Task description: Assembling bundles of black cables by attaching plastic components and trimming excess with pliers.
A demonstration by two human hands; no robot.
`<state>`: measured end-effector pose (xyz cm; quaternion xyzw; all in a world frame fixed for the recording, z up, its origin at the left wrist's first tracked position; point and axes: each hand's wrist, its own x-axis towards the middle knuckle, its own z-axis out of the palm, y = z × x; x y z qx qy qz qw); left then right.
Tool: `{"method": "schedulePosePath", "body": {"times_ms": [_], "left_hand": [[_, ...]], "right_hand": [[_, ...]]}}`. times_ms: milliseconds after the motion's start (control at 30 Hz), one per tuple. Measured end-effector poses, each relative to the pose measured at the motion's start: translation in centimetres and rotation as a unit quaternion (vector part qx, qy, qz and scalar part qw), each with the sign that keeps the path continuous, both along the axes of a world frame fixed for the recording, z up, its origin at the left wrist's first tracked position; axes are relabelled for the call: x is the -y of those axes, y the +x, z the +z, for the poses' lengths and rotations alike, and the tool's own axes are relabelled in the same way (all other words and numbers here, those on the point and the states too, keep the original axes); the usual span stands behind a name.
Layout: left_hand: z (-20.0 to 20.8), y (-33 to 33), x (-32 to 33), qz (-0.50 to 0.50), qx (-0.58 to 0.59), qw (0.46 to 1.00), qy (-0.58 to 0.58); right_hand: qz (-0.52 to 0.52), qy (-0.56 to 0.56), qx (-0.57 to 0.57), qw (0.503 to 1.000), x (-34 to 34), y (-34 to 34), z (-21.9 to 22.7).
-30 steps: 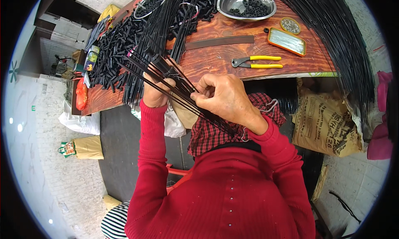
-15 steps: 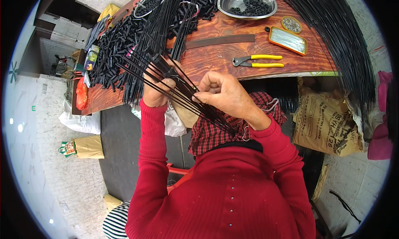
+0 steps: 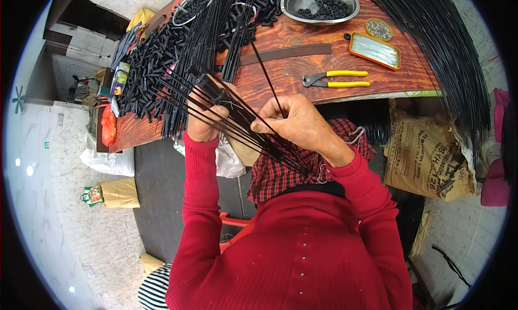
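Note:
My left hand [image 3: 205, 121] is closed round a black plastic shaft [image 3: 209, 87] and the thin black rods fanned about it. Those rods [image 3: 270, 148] run down toward the red-and-black checked cloth [image 3: 275, 178] at my lap. A thin wire or thread appears wound about the shaft near my left thumb. My right hand [image 3: 302, 124] pinches a single black rod [image 3: 267, 75], which stands up out of the bundle and slants toward the table. My right thumb and forefinger are close beside the other rods.
On the wooden table [image 3: 334, 51] lie yellow-handled nippers [image 3: 345, 79] and a flat dark strip [image 3: 294, 52]. Farther back are a metal bowl [image 3: 353, 13] of black rings, an orange-rimmed tray [image 3: 396, 62] of thin pieces and piled black tubes [image 3: 143, 86]. Long black rods [image 3: 442, 51] hang off the right edge.
One rod has swung up and away from the bundle, and my right hand now pinches it. My left hand stays closed round the shaft.

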<state>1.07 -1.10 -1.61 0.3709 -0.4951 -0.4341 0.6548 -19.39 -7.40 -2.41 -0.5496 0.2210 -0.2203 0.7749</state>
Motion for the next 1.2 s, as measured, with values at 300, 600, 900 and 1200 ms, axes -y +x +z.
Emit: {"method": "schedulePosePath", "body": {"times_ms": [300,600,900,1200], "left_hand": [[-0.4,0.0,0.0,-0.019,-0.034,0.999,0.008],[-0.2,0.2,-0.2,-0.028,-0.042,0.998,0.026],[-0.5,0.7,-0.5,-0.051,-0.041,0.998,0.010],[-0.8,0.7,-0.5,-0.055,-0.007,0.998,-0.023]], "right_hand": [[-0.074,-0.178,-0.067,0.979,-0.5,-0.1,0.4],[-0.077,-0.216,-0.087,0.970,-0.7,-0.1,1.0],[-0.134,-0.324,-0.081,0.933,-1.6,-0.2,1.8],[-0.205,-0.416,-0.093,0.881,-2.5,-0.1,1.5]]}}
